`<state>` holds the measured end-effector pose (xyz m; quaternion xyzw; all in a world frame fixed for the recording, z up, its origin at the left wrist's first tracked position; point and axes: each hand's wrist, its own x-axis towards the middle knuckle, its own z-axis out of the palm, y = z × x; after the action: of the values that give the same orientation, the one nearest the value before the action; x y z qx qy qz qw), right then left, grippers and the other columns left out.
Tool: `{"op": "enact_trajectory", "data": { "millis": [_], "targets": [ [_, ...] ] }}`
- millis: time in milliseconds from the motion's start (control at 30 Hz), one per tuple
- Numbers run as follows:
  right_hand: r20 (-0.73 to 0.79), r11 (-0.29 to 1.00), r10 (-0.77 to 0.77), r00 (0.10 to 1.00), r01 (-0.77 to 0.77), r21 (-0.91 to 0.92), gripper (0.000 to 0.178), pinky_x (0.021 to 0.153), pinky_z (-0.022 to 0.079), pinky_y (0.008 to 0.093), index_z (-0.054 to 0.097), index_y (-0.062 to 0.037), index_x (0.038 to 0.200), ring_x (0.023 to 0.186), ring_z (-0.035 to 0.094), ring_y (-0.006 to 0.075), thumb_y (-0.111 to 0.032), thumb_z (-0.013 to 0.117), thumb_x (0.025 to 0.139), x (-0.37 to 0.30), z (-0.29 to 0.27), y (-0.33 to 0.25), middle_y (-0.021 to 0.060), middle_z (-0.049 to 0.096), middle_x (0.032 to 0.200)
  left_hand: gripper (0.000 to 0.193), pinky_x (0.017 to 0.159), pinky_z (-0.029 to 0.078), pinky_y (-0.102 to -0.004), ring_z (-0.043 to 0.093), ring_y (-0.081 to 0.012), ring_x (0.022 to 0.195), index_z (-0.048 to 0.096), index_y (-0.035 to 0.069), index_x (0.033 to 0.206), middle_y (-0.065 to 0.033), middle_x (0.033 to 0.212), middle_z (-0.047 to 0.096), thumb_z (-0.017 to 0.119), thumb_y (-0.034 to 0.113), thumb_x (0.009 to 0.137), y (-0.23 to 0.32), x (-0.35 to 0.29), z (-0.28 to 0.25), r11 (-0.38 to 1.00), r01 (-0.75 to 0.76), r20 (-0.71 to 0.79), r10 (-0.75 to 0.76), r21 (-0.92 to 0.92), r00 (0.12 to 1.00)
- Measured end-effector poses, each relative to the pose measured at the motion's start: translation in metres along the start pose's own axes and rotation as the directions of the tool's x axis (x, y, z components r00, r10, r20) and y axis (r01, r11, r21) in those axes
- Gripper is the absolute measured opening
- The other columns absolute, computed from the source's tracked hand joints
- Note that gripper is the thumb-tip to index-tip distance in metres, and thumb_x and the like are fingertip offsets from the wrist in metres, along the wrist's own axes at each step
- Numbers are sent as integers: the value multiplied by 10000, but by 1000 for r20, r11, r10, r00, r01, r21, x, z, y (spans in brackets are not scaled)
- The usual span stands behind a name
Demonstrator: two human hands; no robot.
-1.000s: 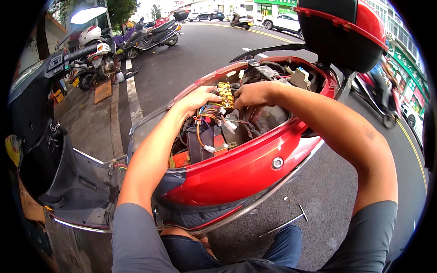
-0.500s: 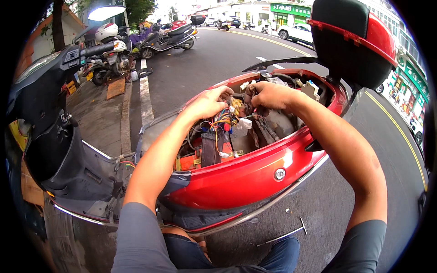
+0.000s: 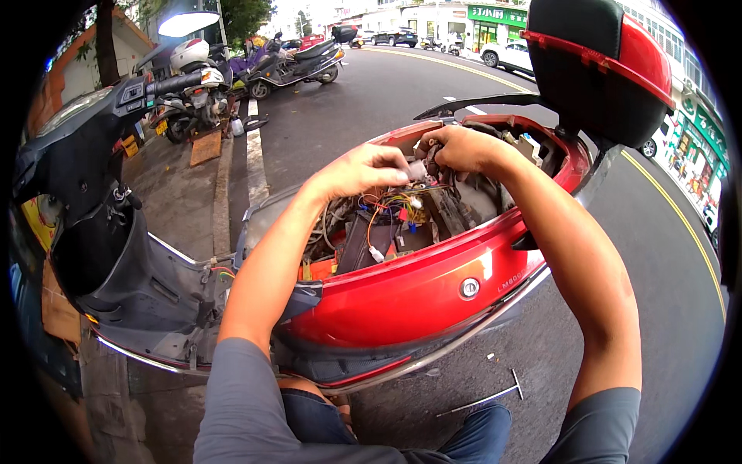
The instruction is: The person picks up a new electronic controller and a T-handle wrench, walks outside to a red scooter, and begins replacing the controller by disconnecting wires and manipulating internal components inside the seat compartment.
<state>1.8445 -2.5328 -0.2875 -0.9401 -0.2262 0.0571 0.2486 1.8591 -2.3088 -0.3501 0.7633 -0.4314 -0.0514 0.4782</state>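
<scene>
The red scooter body (image 3: pixel 402 317) stands open before me, its wiring bay exposed. My left hand (image 3: pixel 363 168) is over the bay, thumb and fingers pinched at a whitish, blurred wire connector (image 3: pixel 417 170). Close beside it, my right hand (image 3: pixel 457 150) is closed, fingers curled down at dark cables; what they hold is hidden. Below the hands lies a tangle of coloured wires (image 3: pixel 398 205). A white plug (image 3: pixel 376 254) hangs on an orange wire over a dark box (image 3: pixel 355 243).
A red and black top case (image 3: pixel 599 66) rises at the scooter's rear. The handlebar (image 3: pixel 166 83) and front shield stand at left. A T-handled tool (image 3: pixel 491 398) lies on the ground near my knee. Parked scooters (image 3: pixel 294 69) stand by the kerb at far left.
My left hand has shifted slightly right, and a whitish connector now shows at its fingertips. The right hand has moved a little right. The loose wires lie differently.
</scene>
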Motion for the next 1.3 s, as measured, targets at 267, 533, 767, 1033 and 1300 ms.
{"op": "enact_trajectory", "data": {
  "millis": [267,533,767,1033,1300],
  "targets": [
    [120,997,-69,990,66,32,218,570,476,289,623,-28,926,695,623,147,-21,497,749,-4,1,-3,54,639,794,297,570,445,-234,506,-86,579,553,26,1043,15,678,514,645,234,852,-18,11,3,954,159,-289,-232,-254,929],
    [217,932,-255,942,299,-203,238,654,462,305,606,-6,968,704,566,159,-83,535,754,-9,11,-22,73,625,793,394,774,488,-308,603,-153,869,610,51,1149,-80,1007,657,672,278,833,9,-39,-4,969,243,-305,-244,-42,921],
    [288,960,-273,918,281,13,272,619,455,279,579,-6,940,664,549,139,-162,597,719,-36,35,-50,45,594,768,215,846,485,-323,619,-199,922,593,-3,994,-100,976,625,634,88,804,60,-121,109,922,106,-799,260,373,542],
    [206,875,-449,869,475,-95,224,532,411,237,567,-19,841,586,498,67,-223,659,856,-36,36,-25,-13,537,671,274,687,488,-398,577,-272,733,590,69,1018,-91,819,579,666,206,794,84,-184,244,903,-68,-270,198,425,942],
    [228,919,-323,919,362,-157,332,733,428,291,593,49,909,773,529,150,-278,636,868,-41,41,-47,94,577,775,405,769,501,-456,603,-333,934,542,40,1035,-155,931,601,706,268,742,3,-233,309,857,284,272,-422,430,865]
  ]
}}
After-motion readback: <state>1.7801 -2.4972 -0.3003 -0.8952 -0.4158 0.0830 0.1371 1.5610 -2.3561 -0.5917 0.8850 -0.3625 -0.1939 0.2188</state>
